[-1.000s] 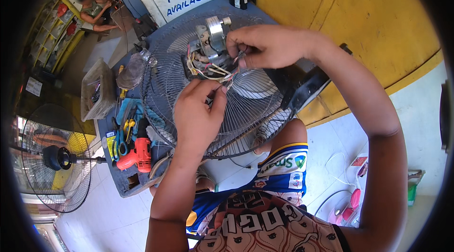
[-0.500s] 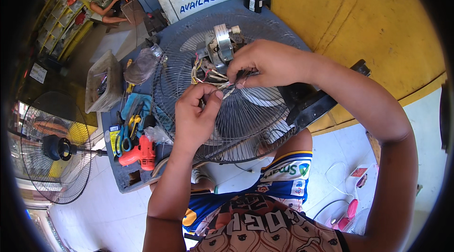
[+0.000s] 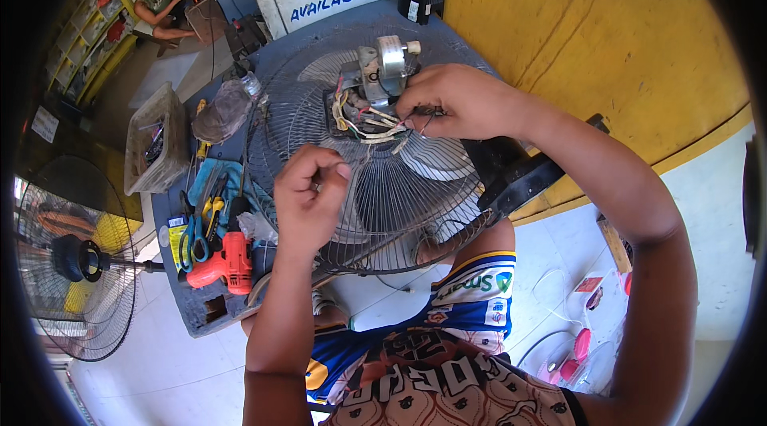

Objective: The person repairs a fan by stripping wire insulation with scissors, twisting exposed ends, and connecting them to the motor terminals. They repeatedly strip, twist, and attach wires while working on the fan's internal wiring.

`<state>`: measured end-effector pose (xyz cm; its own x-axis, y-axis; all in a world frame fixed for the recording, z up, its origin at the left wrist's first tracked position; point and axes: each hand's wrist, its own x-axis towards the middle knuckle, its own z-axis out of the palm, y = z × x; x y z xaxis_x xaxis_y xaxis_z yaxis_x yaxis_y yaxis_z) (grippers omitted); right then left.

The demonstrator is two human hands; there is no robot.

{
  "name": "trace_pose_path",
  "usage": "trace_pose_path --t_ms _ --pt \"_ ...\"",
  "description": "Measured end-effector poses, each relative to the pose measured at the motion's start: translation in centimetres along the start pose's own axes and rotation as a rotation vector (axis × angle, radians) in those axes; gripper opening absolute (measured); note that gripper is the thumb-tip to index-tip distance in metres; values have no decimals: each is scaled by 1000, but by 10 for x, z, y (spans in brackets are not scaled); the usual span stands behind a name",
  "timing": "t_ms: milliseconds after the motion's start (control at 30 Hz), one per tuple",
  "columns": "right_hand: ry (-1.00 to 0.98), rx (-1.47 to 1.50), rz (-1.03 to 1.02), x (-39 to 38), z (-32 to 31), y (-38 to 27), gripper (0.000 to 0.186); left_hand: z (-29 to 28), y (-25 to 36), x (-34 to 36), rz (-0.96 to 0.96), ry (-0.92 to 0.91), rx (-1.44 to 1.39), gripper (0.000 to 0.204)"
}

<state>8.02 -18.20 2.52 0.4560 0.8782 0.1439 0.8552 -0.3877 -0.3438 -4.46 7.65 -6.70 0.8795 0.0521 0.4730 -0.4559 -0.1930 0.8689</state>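
An electric fan lies with its wire grille (image 3: 383, 222) on the bench, its silver motor (image 3: 391, 58) exposed on top. White, yellow and red wires (image 3: 363, 118) loop out beside the motor. My right hand (image 3: 467, 102) pinches the ends of these wires just below the motor. Over the grille's left part is my left hand (image 3: 310, 194), its fingers curled against the thumb and apart from the wires. Whether anything small sits in that pinch is hidden. The black fan stand (image 3: 519, 182) extends to the right under my right forearm.
On the bench's left lie a red power drill (image 3: 224, 262), teal-handled scissors (image 3: 192, 240), pliers and a cloth. A dirty plastic bin (image 3: 157, 142) stands behind them. Another fan (image 3: 76, 258) is at far left. A person (image 3: 164, 2) sits at the back left.
My left hand has let go of the wires and drawn back toward the lower left. My right hand stays at the wires. The whole view has shifted slightly.
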Motion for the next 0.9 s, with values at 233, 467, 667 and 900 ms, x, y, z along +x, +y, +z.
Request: trace_pose_path --t_ms 233,467,667,900 --pt "27 252 -16 -12 0 2 22 -41 25 -6 26 -31 508 8" --pt "74 272 -3 -20 4 9 22 -8 65 1 246 255 783 21" --pt "87 294 -29 -26 7 8 20 66 57 33 380 -69 751 16" --pt "46 336 31 -32 2 15 20 74 49 36 390 -117 889 10"
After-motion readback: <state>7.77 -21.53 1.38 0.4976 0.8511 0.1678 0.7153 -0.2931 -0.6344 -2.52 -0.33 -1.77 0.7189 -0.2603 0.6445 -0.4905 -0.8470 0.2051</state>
